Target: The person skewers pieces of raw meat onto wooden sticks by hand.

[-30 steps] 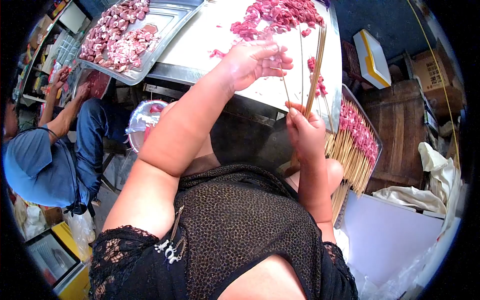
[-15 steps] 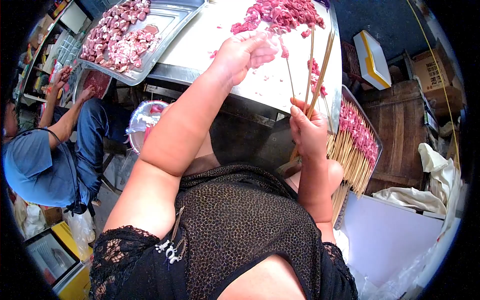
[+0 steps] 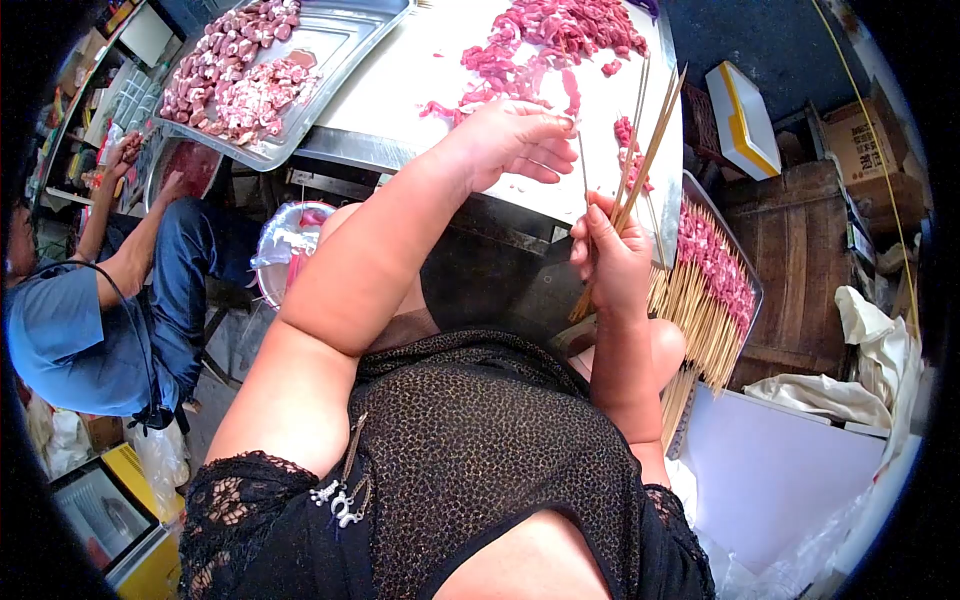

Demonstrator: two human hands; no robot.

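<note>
My right hand [image 3: 612, 250] is closed around several bamboo skewers [image 3: 655, 140], their tips pointing up over the table edge. One thin skewer [image 3: 583, 170] leans apart from the bundle, with a strip of red meat [image 3: 571, 90] near its upper end. Thumb and forefinger of my left hand [image 3: 520, 145] pinch together at the lower end of that strip, the other fingers loosely extended. Exactly how the fingertips grip it is partly hidden. Beyond my hands a heap of sliced red meat [image 3: 565, 35] lies on the white tabletop [image 3: 400, 90]. Smaller meat pieces [image 3: 630, 150] lie behind the skewers.
A metal tray [image 3: 345, 50] of meat chunks stands at the upper left. Finished-looking meat skewers [image 3: 715, 270] fill a tray at the right. Below the table is a lined bucket [image 3: 275, 255]. Another person [image 3: 85, 320] sits at the left beside a metal basin [image 3: 190, 165].
My left hand has come down and right to the skewer's meat strip. My right hand has shifted slightly, tilting the bundle right. More meat shows spread left of the heap.
</note>
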